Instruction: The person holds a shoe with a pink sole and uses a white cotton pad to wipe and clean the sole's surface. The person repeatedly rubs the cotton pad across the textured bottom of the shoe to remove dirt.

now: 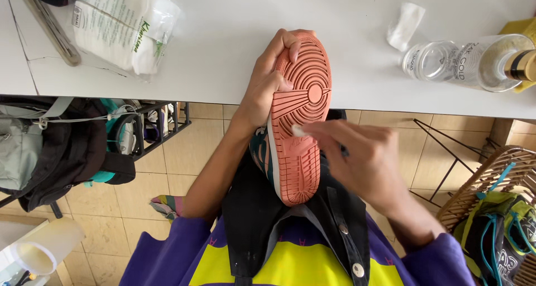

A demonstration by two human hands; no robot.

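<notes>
My left hand (267, 88) clamps the shoe (298, 118), sole up, at the near worktop (223, 57) edge; my right hand (363, 160) pinches a white pad (297, 130) against it. Hard rubbing could twist the shoe loose.

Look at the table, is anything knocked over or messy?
Yes. A clear glass bottle lies on its side near the right edge of the white table instead of standing. Nothing looks spilled around it. The left hand holds a sneaker sole up, and the right hand presses a small white pad on the sole.
</notes>
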